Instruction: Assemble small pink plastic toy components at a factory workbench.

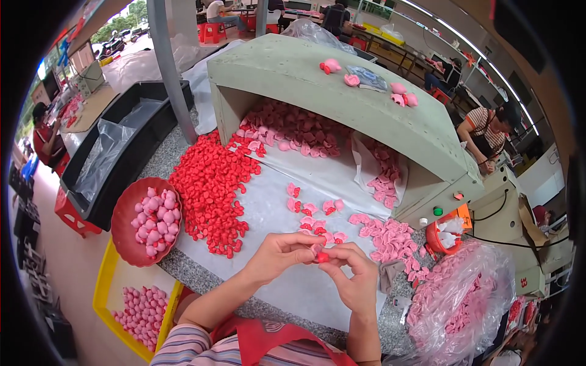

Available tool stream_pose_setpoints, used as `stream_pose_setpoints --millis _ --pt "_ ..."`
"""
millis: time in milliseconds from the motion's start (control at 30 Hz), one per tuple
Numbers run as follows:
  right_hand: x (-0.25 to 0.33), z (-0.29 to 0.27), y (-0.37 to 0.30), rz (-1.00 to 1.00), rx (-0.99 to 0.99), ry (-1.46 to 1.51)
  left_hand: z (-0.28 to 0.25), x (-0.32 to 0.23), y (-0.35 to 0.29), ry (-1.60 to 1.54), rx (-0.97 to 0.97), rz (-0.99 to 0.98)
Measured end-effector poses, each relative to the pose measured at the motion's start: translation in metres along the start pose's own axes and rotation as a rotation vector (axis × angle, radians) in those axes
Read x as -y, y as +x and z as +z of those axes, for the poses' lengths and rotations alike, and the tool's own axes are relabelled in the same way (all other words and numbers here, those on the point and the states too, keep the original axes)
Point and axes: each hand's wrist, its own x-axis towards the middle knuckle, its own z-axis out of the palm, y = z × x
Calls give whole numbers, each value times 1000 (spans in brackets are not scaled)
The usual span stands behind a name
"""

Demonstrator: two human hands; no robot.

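Note:
Over the white sheet [274, 287], my left hand [279, 255] and my right hand [353, 273] meet with fingertips pinched together. Between them is a small red plastic piece [321, 257], its lower part showing below my right fingers. A pink shell piece [315, 248] sits against it at my left fingertips, mostly covered by them. Just beyond my hands lie several pink shells with red parts [312, 226]. Loose pink shells [390, 241] are heaped to the right, and a large pile of small red pieces [213, 189] spreads to the left.
A pale green metal housing [329, 73] arches over more pink shells [293, 125]. At left are a red bowl [125, 235] of pink balls, a yellow tray [107, 299] and a black bin [91, 195]. A plastic bag [464, 299] of pink shells bulges at right. Other people work farther off.

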Motion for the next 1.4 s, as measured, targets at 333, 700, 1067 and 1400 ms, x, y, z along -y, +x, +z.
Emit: stream_pose_setpoints --millis 333,700,1067,1400 --pt "10 10 -14 241 19 121 5 15 -2 -73 -64 156" --pt "15 15 -21 157 -57 -206 21 26 -11 70 -126 345" --pt "-16 -5 -13 449 155 588 9 23 -7 -74 -18 89" --pt "-19 3 -26 565 73 778 20 32 -8 69 -159 279"
